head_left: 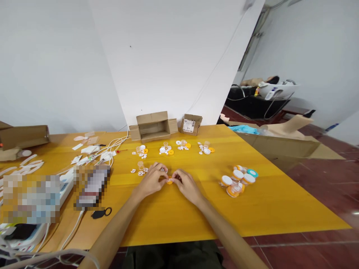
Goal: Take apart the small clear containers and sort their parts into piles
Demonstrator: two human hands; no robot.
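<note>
Both of my hands meet over the middle of the yellow table (269, 209). My left hand (153, 180) and my right hand (185, 182) are closed in a pinch on a small orange disc (169, 181) held between the fingertips. Just behind my left hand lie small white wheel-shaped parts and a clear cup (140, 165). To the right of my right hand stands a cluster of small round orange and white containers (238, 180).
Several groups of small white and orange parts (168, 150) lie further back. An open cardboard box (153, 126) and a smaller box (190, 124) stand at the far edge. White cables (108, 149), a power strip and a black ring tag (101, 213) lie at the left.
</note>
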